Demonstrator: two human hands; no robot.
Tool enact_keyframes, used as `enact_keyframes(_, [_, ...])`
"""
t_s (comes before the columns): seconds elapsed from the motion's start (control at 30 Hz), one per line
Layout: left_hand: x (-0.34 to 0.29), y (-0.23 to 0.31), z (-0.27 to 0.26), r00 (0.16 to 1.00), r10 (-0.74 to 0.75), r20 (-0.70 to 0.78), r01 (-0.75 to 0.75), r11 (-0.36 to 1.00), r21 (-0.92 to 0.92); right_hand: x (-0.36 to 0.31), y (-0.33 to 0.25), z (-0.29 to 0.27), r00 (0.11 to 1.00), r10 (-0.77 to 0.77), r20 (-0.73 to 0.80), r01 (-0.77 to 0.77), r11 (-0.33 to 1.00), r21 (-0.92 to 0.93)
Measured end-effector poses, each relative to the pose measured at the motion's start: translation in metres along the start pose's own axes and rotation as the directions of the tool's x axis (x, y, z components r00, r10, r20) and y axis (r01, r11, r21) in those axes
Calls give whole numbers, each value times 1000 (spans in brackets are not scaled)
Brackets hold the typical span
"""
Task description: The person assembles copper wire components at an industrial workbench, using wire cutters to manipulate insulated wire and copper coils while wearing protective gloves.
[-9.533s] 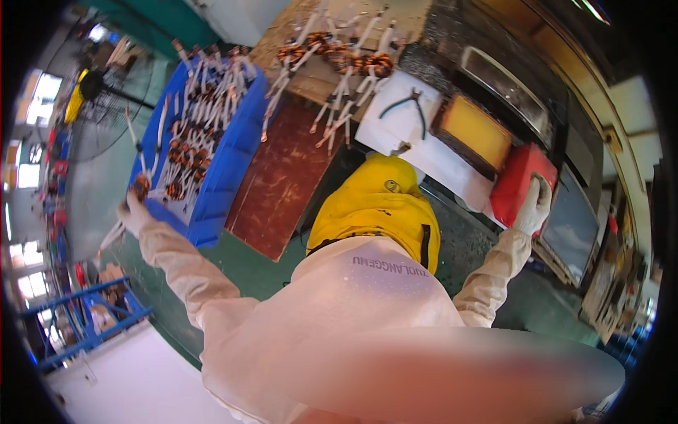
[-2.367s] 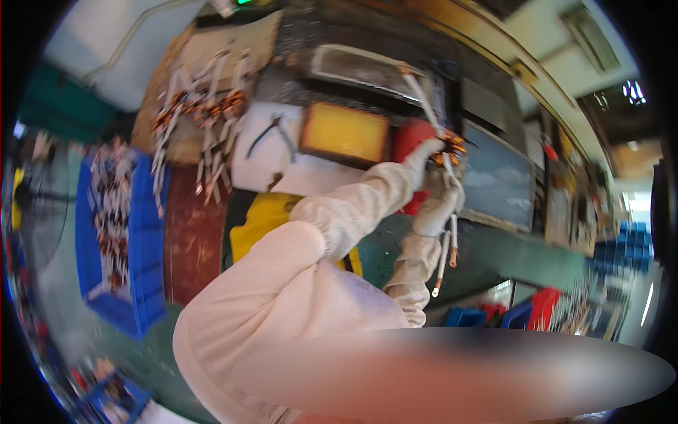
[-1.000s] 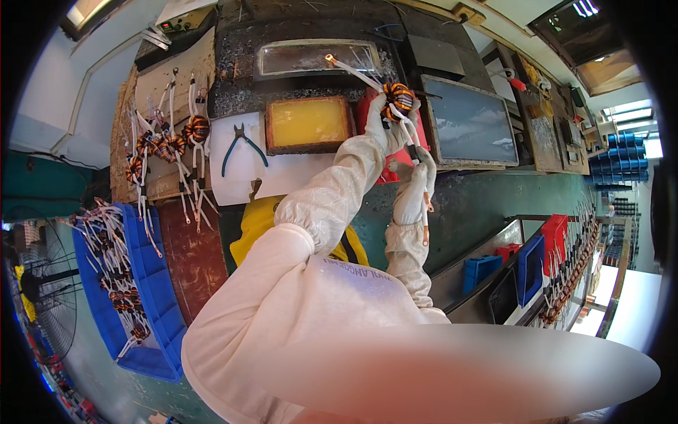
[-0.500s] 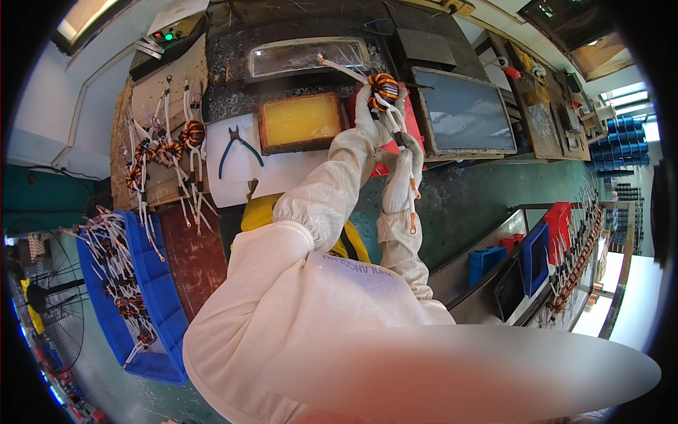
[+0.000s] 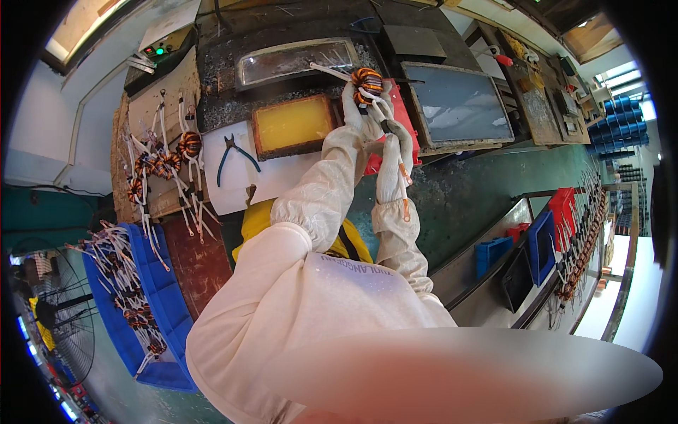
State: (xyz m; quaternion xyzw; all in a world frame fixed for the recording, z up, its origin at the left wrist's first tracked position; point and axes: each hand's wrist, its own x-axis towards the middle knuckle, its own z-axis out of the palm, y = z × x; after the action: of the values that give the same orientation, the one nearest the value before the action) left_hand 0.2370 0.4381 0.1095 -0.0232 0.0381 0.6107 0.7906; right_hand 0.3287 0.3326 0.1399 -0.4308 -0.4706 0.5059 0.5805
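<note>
A toroidal coil (image 5: 367, 86) with orange and black windings is held up over the bench, one white lead reaching left and others hanging toward me with copper lugs. My left hand (image 5: 352, 107), in a white glove, is closed round the coil's near left side. My gloved right hand (image 5: 400, 138) is closed on the coil's leads just below it, and two copper-tipped ends stick out past the wrist. Fingers of both hands are partly hidden. Beneath the hands lies a red tray (image 5: 405, 116). To their left sits a frame of yellow material (image 5: 293, 124).
Cutting pliers (image 5: 233, 159) lie on white paper. More coils (image 5: 167, 165) rest on a board at left, and a blue bin (image 5: 164, 290) below holds several. Farther back are a glass-topped trough (image 5: 296, 62) and a grey-surfaced tray (image 5: 459, 102). A rack of coils (image 5: 575, 258) stands right.
The view has shifted slightly, moving the scene a little to the left. Both hands keep hold of the coil and its leads, drawn slightly closer together.
</note>
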Motion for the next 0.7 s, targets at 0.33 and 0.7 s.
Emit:
enact_keyframes(0.33, [-1,-4,8,977,77,-198,-87,995,-47,1,-16,6,996,-76,-48,76,997,-3])
enact_keyframes(0.7, [2,0,2,995,-20,-95,6,990,-144,9,-16,1,997,-74,30,77,989,-128])
